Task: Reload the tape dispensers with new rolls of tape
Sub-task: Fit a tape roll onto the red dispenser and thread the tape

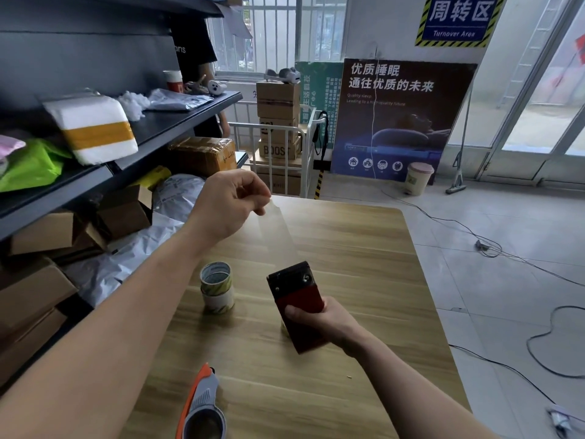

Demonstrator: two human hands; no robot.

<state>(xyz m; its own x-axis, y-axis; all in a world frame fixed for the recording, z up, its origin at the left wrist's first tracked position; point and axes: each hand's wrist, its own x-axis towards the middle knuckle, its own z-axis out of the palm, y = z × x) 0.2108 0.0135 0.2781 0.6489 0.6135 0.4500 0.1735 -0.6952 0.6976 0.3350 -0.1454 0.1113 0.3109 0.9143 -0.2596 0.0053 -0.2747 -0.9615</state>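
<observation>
Pale wood-grain laminate covered the table (364, 236), smooth and faintly shiny, with a rounded far corner; dark shelving (177, 122) crowded with parcels ran along its left side. Over the middle of it the right hand (319, 320) was wrapped round the body of the red dispenser (299, 301), a flat, boxy tool with a black head and bright screw heads, held clear of the wood and tilted away. From that head a strip of clear tape (280, 231) ran up, taut, to the left hand (228, 201), whose curled fingers and thumb pinched its free end. The film was thin, glossy and almost invisible against the grain. The roll itself was largely hidden behind the dispenser and palm. Stretched like that, the strip seemed liable to twist and stick to itself, or to slip from the pinch and spring back onto the head; a sideways pull might have torn it unevenly on the cutting edge, which also sat near enough to nick a careless finger. Two stacked cardboard tubes (217, 288), matt white with green print and hollow, looked like spent cores. At the near edge lay a second dispenser (202, 403), ribbed grey plastic edged in orange, untouched.
</observation>
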